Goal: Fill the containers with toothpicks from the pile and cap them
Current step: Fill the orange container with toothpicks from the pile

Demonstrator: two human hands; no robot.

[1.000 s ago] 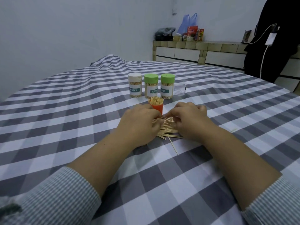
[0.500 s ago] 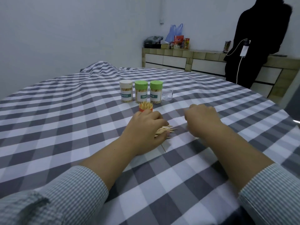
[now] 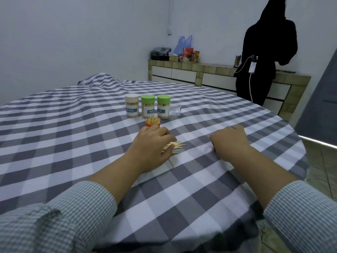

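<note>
Toothpick pile (image 3: 174, 147) beside orange container (image 3: 152, 123), under left hand (image 3: 152, 149), fingers curled over sticks. Right hand (image 3: 230, 141) apart from pile, knuckles down on worktop (image 3: 73, 136); grip not discernible. Risk: brimming container tipped by left knuckles, sticks spilled.

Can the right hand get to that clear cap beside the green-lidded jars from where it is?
Probably yes: bare cloth lies between the right hand and the clear cap, nothing standing in that path.
</note>
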